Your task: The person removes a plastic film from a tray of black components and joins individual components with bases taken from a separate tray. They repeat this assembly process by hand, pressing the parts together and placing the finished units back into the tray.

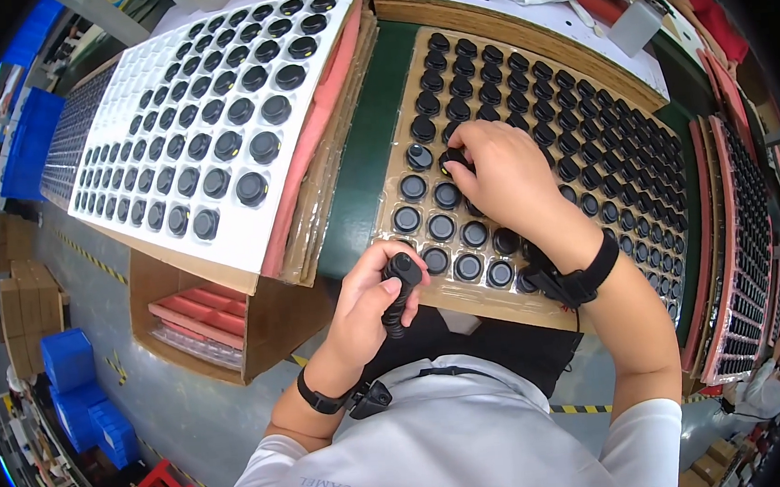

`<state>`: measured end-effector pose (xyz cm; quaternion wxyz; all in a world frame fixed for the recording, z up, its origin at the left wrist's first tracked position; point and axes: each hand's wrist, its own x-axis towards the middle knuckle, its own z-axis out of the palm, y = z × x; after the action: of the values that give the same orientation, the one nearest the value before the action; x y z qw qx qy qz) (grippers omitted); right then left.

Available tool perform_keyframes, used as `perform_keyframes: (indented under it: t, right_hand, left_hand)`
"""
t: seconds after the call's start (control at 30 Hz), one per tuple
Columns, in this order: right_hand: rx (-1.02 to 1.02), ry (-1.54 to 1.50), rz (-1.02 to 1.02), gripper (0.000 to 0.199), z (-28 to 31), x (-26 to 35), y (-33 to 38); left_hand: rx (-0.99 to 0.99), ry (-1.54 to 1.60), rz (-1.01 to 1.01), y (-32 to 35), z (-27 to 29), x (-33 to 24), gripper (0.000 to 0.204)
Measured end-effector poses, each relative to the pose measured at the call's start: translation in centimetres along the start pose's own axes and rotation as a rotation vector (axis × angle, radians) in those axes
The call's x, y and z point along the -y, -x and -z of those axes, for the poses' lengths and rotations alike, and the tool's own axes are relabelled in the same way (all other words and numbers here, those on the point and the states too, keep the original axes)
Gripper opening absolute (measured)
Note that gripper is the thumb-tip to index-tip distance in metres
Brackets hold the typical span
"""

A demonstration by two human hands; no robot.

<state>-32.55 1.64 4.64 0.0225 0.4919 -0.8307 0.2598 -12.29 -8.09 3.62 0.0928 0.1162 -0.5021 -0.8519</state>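
Black ribbed piece is sitting in my left grip, wrapped round its middle, probably for steadiness. My right grip is pinching a dark cap at the clear tray, which is apparently keeping the other caps spaced on the green counter.

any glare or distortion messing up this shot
Head view: fisheye bends long edges toward the black surround, and detail near the rim is too small to make out; head view: the white tray washes out toward its upper left; head view: clear plastic around the caps glints, though the caps look fairly sharp.
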Motion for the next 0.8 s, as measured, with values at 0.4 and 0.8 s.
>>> perform_keyframes:
  t: [0.4,0.8]
  right_hand:
    - [0.149,-0.304,0.128,0.020,2.6,5.2,2.3]
    - [0.270,-0.640,-0.127,0.015,3.6,3.0,3.5]
  left_hand:
    - [-0.031,-0.064,0.022,-0.3,-0.2,0.0,0.029]
    - [0.045,-0.060,0.051,-0.5,-0.1,0.4,0.027]
